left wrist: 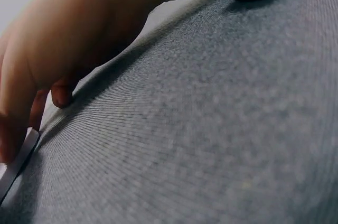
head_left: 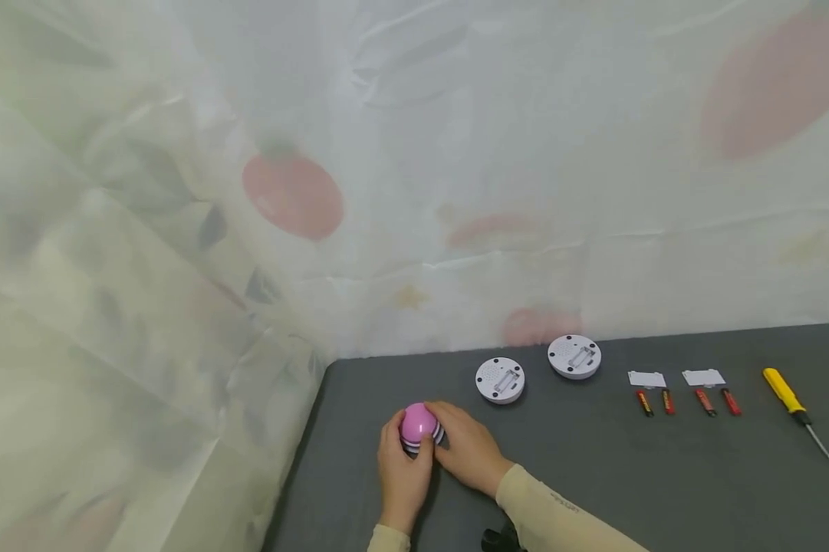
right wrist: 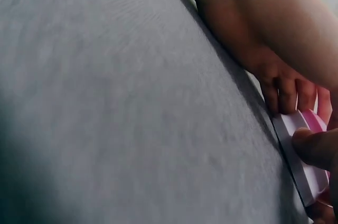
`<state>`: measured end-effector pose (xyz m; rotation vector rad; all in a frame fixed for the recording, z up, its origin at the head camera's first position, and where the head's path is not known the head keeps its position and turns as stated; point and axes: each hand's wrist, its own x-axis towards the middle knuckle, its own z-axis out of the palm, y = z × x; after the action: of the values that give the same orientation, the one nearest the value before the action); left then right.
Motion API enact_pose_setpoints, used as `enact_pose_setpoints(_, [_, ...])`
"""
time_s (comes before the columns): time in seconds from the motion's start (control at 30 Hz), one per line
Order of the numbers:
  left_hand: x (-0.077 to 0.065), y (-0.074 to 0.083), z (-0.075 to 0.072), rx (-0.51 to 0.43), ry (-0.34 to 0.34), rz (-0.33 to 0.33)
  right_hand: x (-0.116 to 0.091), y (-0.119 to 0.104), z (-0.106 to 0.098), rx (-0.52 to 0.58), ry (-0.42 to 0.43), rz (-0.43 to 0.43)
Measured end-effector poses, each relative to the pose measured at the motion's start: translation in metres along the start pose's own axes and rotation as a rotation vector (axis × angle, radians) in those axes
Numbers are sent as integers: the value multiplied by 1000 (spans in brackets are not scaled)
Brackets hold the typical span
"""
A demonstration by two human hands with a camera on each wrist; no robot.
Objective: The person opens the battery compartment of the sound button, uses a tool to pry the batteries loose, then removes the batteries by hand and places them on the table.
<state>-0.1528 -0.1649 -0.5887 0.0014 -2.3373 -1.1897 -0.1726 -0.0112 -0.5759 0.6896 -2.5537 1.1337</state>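
A pink domed buzzer button (head_left: 417,424) with a white-and-dark ringed base rests on the dark grey table, dome up. My left hand (head_left: 404,474) holds its left and near side, thumb at the front. Across from it, my right hand (head_left: 471,448) grips the right side, fingers curving over the far edge. The right wrist view shows the white base of the buzzer button (right wrist: 301,150) flat on the cloth, fingers and a thumb around it. Only a sliver of the white base (left wrist: 24,152) appears in the left wrist view.
Two white round units (head_left: 500,381) (head_left: 574,356) lie behind, their battery slots facing up. Farther right are two white covers (head_left: 646,379) (head_left: 704,377), several small red-and-black batteries (head_left: 705,402) and a yellow-handled screwdriver (head_left: 787,392). A printed curtain (head_left: 421,192) borders the table.
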Motion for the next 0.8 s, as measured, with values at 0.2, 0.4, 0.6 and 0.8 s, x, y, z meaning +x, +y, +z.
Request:
enact_pose_setpoints(0.2, [-2, 3, -2, 62, -33, 87, -12, 8, -16, 70, -7, -20])
enact_pose_setpoints(0.4, [-11, 16, 3, 117, -90, 201, -36, 22, -46, 91, -67, -5])
enact_pose_setpoints(0.6, [-25, 42, 15, 108, -169, 331, -66, 40, -81, 36, -70, -44])
enact_pose_setpoints(0.8, [-33, 74, 40, 78, -252, 465, -99, 63, -122, -22, -73, -31])
